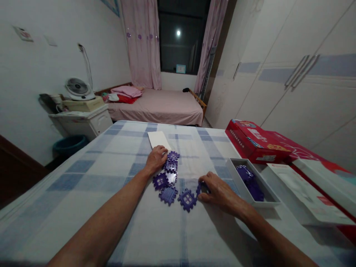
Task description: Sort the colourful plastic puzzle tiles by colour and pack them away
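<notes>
Several purple plastic interlocking tiles with toothed edges lie in a curved group on the cloth; some have window-like grids, others ribbed faces. At the far end, my left hand [157,160] has its fingers bent against the left edge of the top tile [173,155]. The thumb side is partly hidden. My right hand [215,189] pinches another purple tile [198,188] between thumb and fingers, which cover much of it. Just left of that lies a grid tile [187,200], close to or touching it. A ribbed tile [168,195] sits further left, apart from the grid tile.
On the right, a grey-white open box [274,203] holds more purple tiles [251,181]. Behind it stands a red box [257,142], with a white box lid [308,189] alongside. A white card [158,139] lies beyond my left hand on the checked tablecloth [150,241].
</notes>
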Action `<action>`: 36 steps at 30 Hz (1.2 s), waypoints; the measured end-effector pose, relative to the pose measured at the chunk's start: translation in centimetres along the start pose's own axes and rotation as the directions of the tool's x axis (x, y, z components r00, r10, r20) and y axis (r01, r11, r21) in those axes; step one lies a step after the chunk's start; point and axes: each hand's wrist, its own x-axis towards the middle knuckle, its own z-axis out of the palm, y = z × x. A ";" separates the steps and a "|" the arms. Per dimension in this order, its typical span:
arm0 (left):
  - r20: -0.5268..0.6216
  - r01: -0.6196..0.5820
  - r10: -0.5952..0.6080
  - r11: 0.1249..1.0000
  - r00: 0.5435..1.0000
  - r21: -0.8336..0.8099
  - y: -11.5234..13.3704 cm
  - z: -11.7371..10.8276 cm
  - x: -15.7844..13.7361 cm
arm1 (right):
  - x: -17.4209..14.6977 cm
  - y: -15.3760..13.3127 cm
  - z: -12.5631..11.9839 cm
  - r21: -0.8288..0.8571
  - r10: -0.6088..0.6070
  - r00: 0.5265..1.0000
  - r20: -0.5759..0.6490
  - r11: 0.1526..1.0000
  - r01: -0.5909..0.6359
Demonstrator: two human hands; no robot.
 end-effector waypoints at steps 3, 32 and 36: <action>0.000 0.020 -0.020 1.000 1.000 -0.008 -0.1 0.2 0.0 | 0.0 0.5 -0.4 0.128 0.052 0.998 -0.027 0.991 -0.049; 0.110 -0.024 0.056 0.962 0.992 -0.273 0.1 0.0 0.2 | -0.5 -4.3 1.9 0.178 -0.162 0.981 0.106 0.974 0.141; 0.068 0.010 0.009 0.964 0.998 -0.267 0.3 -0.2 0.2 | 0.1 -4.0 2.3 0.238 -0.142 0.990 -0.021 0.961 0.142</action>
